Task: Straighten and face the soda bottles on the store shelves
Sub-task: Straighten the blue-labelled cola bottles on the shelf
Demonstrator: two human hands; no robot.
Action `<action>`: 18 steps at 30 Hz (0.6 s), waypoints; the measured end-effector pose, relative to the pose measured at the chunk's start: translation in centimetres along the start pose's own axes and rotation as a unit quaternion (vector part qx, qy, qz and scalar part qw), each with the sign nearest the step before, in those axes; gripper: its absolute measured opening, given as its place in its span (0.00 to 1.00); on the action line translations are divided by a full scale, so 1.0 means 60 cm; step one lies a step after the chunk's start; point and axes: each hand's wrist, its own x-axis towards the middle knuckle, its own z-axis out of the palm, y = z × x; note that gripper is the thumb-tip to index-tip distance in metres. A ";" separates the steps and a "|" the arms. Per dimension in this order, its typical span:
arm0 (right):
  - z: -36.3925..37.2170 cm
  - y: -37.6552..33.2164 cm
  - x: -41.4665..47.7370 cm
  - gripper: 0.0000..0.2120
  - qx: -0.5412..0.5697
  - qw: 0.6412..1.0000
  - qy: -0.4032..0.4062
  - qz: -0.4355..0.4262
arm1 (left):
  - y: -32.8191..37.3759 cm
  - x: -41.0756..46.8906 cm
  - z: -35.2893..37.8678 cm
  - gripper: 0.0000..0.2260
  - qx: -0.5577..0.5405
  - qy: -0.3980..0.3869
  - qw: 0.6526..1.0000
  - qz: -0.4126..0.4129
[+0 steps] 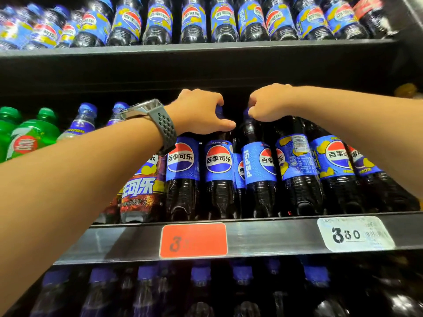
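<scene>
Dark cola bottles with blue labels fill the middle shelf point(274, 236). My left hand point(201, 113), a grey watch on its wrist, grips the blue-capped neck of one cola bottle point(218, 170) whose logo faces front. My right hand point(267, 104) grips the cap of the neighbouring cola bottle point(259, 165), whose label is turned so the word PEPSI shows at the left. Further right, another bottle point(297, 156) shows its barcode side.
The upper shelf point(206, 48) holds a row of the same blue-labelled bottles. Green soda bottles point(29, 138) stand at the far left of the middle shelf. A red price tag point(193, 240) and a white one point(354, 234) sit on the shelf edge. Blue-capped bottles point(199, 275) stand below.
</scene>
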 end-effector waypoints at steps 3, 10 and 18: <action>0.000 -0.006 0.004 0.18 0.049 0.999 0.016 0.004 | -0.001 0.000 0.003 0.34 0.033 0.013 0.999 0.009; 0.003 -0.017 0.019 0.17 0.186 0.979 0.053 0.062 | -0.007 -0.003 0.003 0.34 0.011 0.002 1.000 0.005; 0.015 -0.011 0.024 0.21 0.244 0.965 0.076 0.068 | -0.010 0.000 -0.010 0.32 -0.054 -0.023 0.998 0.003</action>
